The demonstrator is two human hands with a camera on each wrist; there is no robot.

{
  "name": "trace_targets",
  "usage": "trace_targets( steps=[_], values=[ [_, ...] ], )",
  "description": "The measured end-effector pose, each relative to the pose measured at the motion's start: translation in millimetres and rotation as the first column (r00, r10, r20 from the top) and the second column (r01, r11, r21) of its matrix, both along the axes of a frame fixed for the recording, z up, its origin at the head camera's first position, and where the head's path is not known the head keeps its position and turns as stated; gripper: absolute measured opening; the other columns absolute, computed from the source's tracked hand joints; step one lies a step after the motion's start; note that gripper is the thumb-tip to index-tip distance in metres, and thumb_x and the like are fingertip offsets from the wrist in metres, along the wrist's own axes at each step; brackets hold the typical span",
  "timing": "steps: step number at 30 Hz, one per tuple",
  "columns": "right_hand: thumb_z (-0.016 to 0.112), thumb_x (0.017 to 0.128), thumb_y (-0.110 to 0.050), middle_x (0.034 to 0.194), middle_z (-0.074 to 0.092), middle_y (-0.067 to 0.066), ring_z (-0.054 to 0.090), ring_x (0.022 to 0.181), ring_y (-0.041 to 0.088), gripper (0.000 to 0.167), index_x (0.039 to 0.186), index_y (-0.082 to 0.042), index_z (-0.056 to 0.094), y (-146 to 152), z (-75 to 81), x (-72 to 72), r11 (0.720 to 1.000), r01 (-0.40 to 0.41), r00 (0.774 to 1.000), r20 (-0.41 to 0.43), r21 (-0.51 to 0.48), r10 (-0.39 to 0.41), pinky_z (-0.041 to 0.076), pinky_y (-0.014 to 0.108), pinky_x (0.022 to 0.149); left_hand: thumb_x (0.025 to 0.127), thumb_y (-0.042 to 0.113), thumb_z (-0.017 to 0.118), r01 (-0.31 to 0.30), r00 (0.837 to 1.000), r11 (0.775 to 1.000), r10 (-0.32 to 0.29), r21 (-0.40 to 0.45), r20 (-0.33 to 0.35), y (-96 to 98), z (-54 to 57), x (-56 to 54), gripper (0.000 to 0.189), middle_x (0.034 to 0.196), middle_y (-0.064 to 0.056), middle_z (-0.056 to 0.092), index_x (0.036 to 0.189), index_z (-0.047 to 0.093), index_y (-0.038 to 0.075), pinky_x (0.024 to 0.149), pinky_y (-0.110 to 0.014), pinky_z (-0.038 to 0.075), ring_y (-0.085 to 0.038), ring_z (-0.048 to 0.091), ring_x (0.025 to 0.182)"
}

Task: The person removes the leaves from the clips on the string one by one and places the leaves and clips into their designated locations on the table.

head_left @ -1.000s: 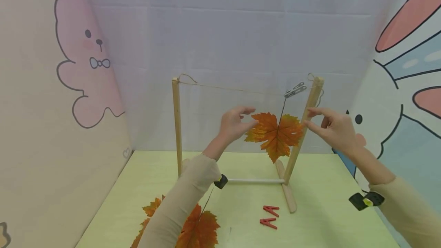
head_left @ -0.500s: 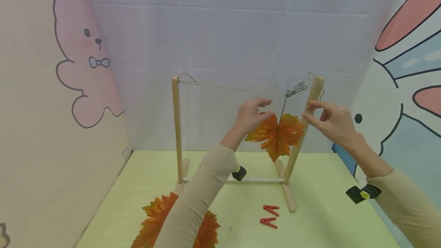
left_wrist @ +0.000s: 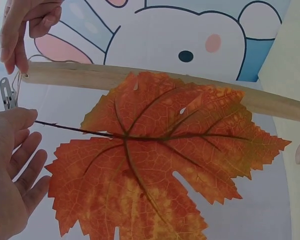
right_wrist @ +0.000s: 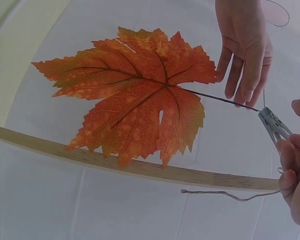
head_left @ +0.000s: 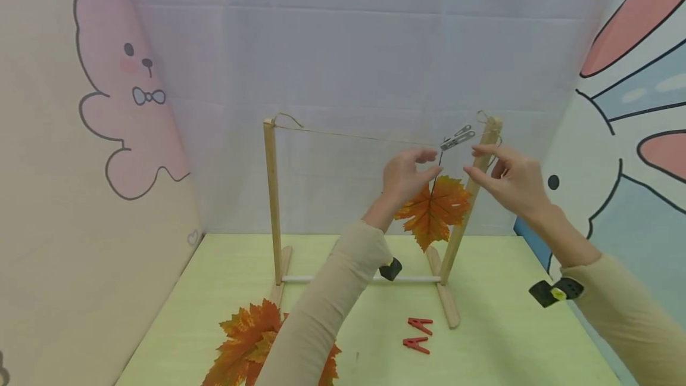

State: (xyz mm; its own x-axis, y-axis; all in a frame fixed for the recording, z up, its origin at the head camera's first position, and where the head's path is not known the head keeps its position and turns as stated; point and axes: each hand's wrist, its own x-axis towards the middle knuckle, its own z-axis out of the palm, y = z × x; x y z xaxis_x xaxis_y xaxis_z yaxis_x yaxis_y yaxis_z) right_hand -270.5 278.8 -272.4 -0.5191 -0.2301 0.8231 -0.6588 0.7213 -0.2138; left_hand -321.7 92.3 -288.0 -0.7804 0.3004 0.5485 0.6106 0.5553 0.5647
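Note:
An orange maple leaf point(head_left: 435, 212) hangs by its dark stem from a grey clothespin point(head_left: 455, 139), which is clipped on the twine point(head_left: 354, 135) near the right post. My left hand point(head_left: 404, 174) is at the stem just below the clothespin, thumb and fingers apart, overlapping the leaf's left part in the head view. Beside the clothespin's handle end, in front of the right post, my right hand point(head_left: 509, 177) has its thumb and forefinger spread. Neither hand grips anything. The leaf's veins show clearly in the left wrist view point(left_wrist: 140, 145).
The twine runs between two wooden posts point(head_left: 272, 201) joined low down by a white rod point(head_left: 300, 279). Two red clothespins point(head_left: 417, 345) lie on the yellow-green table point(head_left: 493, 314). More orange leaves point(head_left: 243, 338) lie at front left, partly behind my left sleeve.
My left hand has moved right and up, from the leaf's left edge to its stem. My right hand has risen slightly toward the clothespin. The leaf stays hanging.

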Motion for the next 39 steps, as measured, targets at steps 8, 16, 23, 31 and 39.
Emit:
trace_targets(
  steps=[8, 16, 23, 31, 39],
  values=[
    [0.074, 0.071, -0.005, 0.094, 0.066, 0.016, 0.036, 0.051, -0.01, 0.036, 0.106, 0.001, 0.065, 3, 15.6, -4.9, 0.999, 0.05, 0.998, -0.032, -0.001, -0.05, 0.031, 0.01, 0.045, 0.084, 0.031, 0.065, -0.023, 0.999, 1.0, 0.024, -0.017, 0.038, 7.0, -6.9, -2.9, 0.025, 0.1, 0.006, 0.067, 0.106, 0.066, 0.018, 0.07, -0.017, 0.044, -0.007, 0.061, 0.092],
    [0.073, 0.071, 0.001, 0.098, 0.066, 0.016, 0.035, 0.054, -0.015, 0.038, 0.108, 0.001, 0.064, 2, 29.8, -12.3, 0.999, 0.042, 0.999, -0.021, 0.006, -0.042, 0.03, 0.006, 0.05, 0.084, 0.034, 0.063, -0.025, 0.998, 0.998, 0.029, -0.058, 0.057, 6.7, -13.6, -8.7, 0.022, 0.096, 0.01, 0.068, 0.101, 0.07, 0.022, 0.064, -0.014, 0.041, -0.005, 0.06, 0.09],
    [0.071, 0.074, -0.001, 0.101, 0.064, 0.017, 0.037, 0.053, -0.007, 0.04, 0.113, 0.001, 0.061, 2, 31.0, -18.9, 0.999, 0.022, 0.999, 0.024, 0.028, -0.023, 0.031, 0.007, 0.049, 0.083, 0.033, 0.065, -0.011, 0.999, 0.997, 0.013, -0.073, 0.035, 6.8, -13.9, -9.1, 0.022, 0.095, 0.01, 0.069, 0.1, 0.071, 0.02, 0.061, -0.011, 0.039, -0.004, 0.061, 0.087],
    [0.064, 0.084, -0.012, 0.103, 0.062, 0.018, 0.038, 0.052, -0.001, 0.038, 0.119, 0.001, 0.057, 2, 34.4, -21.5, 0.999, 0.042, 0.985, 0.168, 0.033, -0.047, 0.033, 0.012, 0.046, 0.083, 0.031, 0.065, 0.0, 1.0, 0.998, 0.002, -0.066, 0.021, 5.9, -14.5, -9.8, 0.021, 0.095, 0.008, 0.069, 0.099, 0.071, 0.018, 0.064, -0.012, 0.041, -0.006, 0.062, 0.086],
    [0.059, 0.088, -0.014, 0.092, 0.065, 0.018, 0.041, 0.048, 0.002, 0.032, 0.117, 0.0, 0.059, 1, 36.8, -25.2, 0.998, 0.036, 0.97, 0.237, 0.055, -0.049, 0.035, 0.016, 0.044, 0.083, 0.031, 0.065, -0.01, 1.0, 0.997, 0.01, -0.077, 0.005, 1.9, -16.4, -11.2, 0.018, 0.091, 0.009, 0.069, 0.095, 0.072, 0.019, 0.06, -0.01, 0.039, -0.004, 0.062, 0.079]
  ],
)
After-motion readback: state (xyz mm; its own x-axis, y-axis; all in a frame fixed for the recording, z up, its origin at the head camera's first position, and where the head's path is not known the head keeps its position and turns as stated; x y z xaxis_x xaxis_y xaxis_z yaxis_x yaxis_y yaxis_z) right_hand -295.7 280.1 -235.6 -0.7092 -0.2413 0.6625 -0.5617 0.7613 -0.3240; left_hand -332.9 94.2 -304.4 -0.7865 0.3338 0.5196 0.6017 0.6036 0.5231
